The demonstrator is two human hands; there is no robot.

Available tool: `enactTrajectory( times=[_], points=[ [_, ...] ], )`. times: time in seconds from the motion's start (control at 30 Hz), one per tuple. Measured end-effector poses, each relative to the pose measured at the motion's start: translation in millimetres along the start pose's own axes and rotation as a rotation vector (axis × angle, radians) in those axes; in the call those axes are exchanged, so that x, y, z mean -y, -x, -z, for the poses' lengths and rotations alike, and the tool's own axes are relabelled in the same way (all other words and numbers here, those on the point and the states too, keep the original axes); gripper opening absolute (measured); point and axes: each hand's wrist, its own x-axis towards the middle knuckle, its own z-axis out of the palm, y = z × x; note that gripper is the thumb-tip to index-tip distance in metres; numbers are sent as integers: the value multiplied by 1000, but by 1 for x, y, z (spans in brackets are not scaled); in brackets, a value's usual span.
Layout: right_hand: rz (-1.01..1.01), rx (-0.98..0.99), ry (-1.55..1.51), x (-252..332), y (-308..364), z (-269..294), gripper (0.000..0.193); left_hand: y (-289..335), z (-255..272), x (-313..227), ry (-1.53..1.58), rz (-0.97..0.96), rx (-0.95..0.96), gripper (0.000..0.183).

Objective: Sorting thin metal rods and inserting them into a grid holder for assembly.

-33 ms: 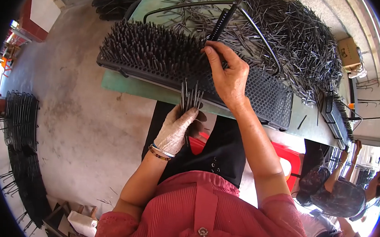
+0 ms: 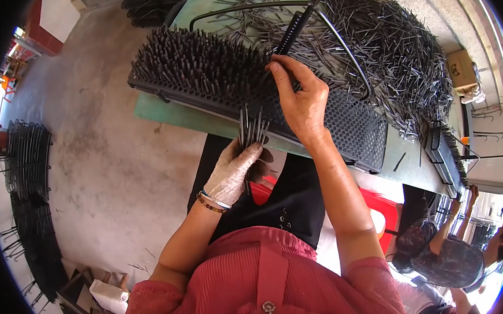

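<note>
Left hand (image 2: 234, 176), gloved, just below near edge of tray (image 2: 352, 129), fingers closed round a small bundle of pins (image 2: 252, 128), tips fanning upward. Right hand (image 2: 302, 102), bare, on top of tray, fingers curled down among the standing pins (image 2: 205, 72); thumb and forefinger look pinched together at the tip, whether on a pin cannot tell, hidden by fingers.

Tray: long black perforated plate on green table (image 2: 161, 113), left part packed with upright pins, right part bare holes. Beyond tray, big loose heap of pins (image 2: 399, 50), with a curved wire frame (image 2: 341, 35) and a coiled spring piece (image 2: 292, 28) lying across it. Second smaller tray (image 2: 447, 156) right of main tray. One stray pin (image 2: 400, 161) on table just off tray's right end.

Handling, judged: pins thin, stiff, light, likely metal, smooth and slippery singly, pointed ends could prick. Best held mid-shaft in a pinch, one at a time; bundle safest gripped low, near its base, so tips stay free. Tray rigid, probably heavy once filled; take by long edges, kept level.

Left of tray, on floor: stacks of black wire racks (image 2: 27, 159). Right of tray: another person (image 2: 460, 253) seated at the same table.
</note>
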Motion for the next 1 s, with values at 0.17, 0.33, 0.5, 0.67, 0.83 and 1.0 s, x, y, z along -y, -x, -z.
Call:
enactTrajectory(
  times=[0.17, 0.33, 0.5, 0.67, 0.83, 1.0],
  points=[
    [291, 85, 194, -5, -1, -5, 15, -1, 2, 1, 3, 38, -13, 21],
    [423, 105, 320, -2, 2, -4, 19, 0, 0, -3, 49, -27, 34, 24],
    [-110, 364, 47, 27, 20, 30, 28, 4, -8, -11, 42, -119, 3, 27],
    [-518, 482, -245, 18, 33, 36, 24, 1, -16, -9, 91, -126, 51, 29],
    [-413, 175, -250, 17, 18, 39, 23, -5, -1, 5, 55, -51, -51, 30],
    [-149, -25, -100, 10, 4, 21, 21, -1, -9, 0, 23, -11, 32, 33]
  ],
)
